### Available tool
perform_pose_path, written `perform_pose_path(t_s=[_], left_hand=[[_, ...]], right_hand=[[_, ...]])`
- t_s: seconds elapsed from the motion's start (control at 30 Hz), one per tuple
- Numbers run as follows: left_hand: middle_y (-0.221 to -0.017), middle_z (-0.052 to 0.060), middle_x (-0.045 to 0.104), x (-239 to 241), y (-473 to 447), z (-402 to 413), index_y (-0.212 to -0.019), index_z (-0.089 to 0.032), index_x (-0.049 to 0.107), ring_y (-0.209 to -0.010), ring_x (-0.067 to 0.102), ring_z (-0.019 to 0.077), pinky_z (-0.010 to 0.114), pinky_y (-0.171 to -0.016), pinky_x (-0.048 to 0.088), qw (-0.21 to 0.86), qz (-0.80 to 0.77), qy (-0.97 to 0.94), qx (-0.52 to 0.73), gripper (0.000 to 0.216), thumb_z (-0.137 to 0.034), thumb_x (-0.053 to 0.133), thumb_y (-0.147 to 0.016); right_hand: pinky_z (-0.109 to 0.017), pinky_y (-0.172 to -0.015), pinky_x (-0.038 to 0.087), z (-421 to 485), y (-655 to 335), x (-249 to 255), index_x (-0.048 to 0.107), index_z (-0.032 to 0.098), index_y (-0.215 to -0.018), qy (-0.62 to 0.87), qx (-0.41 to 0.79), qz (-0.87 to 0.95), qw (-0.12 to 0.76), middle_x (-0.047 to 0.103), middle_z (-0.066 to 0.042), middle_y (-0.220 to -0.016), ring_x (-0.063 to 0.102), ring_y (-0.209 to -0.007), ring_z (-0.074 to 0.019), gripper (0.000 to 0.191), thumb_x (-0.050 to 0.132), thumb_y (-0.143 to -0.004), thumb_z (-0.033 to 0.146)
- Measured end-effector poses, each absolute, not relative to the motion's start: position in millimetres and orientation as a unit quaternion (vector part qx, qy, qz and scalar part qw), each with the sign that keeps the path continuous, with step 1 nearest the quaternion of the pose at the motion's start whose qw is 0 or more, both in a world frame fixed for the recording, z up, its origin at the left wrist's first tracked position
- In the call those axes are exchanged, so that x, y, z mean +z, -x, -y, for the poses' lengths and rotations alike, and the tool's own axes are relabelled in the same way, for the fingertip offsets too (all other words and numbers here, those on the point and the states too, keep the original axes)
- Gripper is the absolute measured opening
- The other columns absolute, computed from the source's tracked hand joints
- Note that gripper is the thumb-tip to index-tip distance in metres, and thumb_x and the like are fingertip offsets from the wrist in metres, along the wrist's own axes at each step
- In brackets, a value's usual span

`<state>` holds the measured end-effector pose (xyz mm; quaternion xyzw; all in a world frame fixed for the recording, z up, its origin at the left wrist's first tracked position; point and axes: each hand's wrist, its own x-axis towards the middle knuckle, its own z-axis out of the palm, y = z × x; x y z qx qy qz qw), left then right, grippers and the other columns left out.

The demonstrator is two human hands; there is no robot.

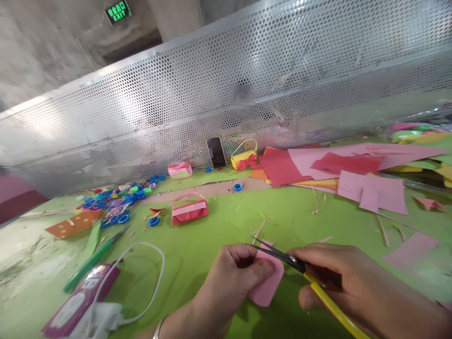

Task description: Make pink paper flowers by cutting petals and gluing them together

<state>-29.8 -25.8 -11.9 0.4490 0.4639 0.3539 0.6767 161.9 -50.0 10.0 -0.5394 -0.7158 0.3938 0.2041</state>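
A small pink paper piece [267,288] with rounded corners is pinched between the thumb and fingers of my left hand [235,270]. In my right hand [339,273] is a pair of scissors [298,263] with dark blades and yellow handles. Its slightly parted blades lie across the upper end of the pink paper, close to my left fingertips. Beyond my hands stands a small red paper handbag [190,213] with a pink band and a thin handle. Thin paper offcuts [260,230] lie just past the blades.
Red and pink paper sheets [282,167] spread across the back right. Farther back are a yellow paper bag [243,160], a propped phone [216,153] and a pink paper box [180,170]. Blue rings [123,218], a green-handled knife [93,261] and a purple box [83,296] with a white cable lie left.
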Motion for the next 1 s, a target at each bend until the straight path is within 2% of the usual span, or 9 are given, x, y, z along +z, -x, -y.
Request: perform_pose_path(t_s=[0.27, 0.53, 0.8, 1.0], left_hand=[[-0.058, -0.001, 0.062, 2.2, 28.1, 28.1, -0.061, -0.013, 0.072, -0.051, 0.047, 0.0053, 0.019, -0.051, 0.033, 0.670, -0.484, -0.450, 0.337, 0.041, -0.048, 0.087, -0.046], [-0.057, -0.001, 0.061, 5.5, 28.3, 27.1, -0.062, -0.014, 0.074, -0.050, 0.046, 0.0050, 0.019, -0.050, 0.032, 0.672, -0.478, -0.460, 0.330, 0.039, -0.048, 0.086, -0.047], [-0.056, -0.001, 0.060, 4.6, 26.9, 28.1, -0.061, -0.014, 0.075, -0.049, 0.045, 0.0043, 0.018, -0.049, 0.031, 0.679, -0.481, -0.448, 0.327, 0.037, -0.046, 0.087, -0.047], [-0.056, 0.000, 0.060, 3.6, 28.6, 26.7, -0.062, -0.014, 0.075, -0.048, 0.045, 0.0043, 0.017, -0.048, 0.030, 0.676, -0.485, -0.451, 0.322, 0.036, -0.045, 0.086, -0.048]], right_hand=[[-0.024, -0.050, 0.035, 51.0, -164.3, 9.1, 0.065, 0.020, -0.074, 0.528, 0.363, 0.744, 0.191, 0.058, 0.000, -0.063, 0.046, -0.056, -0.0152, 0.019, 0.064, -0.075, 0.039], [-0.021, -0.043, 0.034, 51.0, -166.8, 8.3, 0.070, 0.022, -0.073, 0.510, 0.279, 0.783, 0.222, 0.055, 0.005, -0.055, 0.048, -0.047, -0.0118, 0.005, 0.073, -0.070, 0.024], [-0.023, -0.045, 0.033, 49.6, -173.4, -1.4, 0.070, 0.024, -0.079, 0.513, 0.276, 0.789, 0.195, 0.057, 0.004, -0.058, 0.048, -0.049, -0.0132, 0.009, 0.071, -0.075, 0.032], [-0.023, -0.046, 0.032, 48.4, -176.1, -3.1, 0.068, 0.025, -0.075, 0.519, 0.290, 0.780, 0.195, 0.058, 0.004, -0.057, 0.049, -0.050, -0.0135, 0.009, 0.070, -0.075, 0.034]])
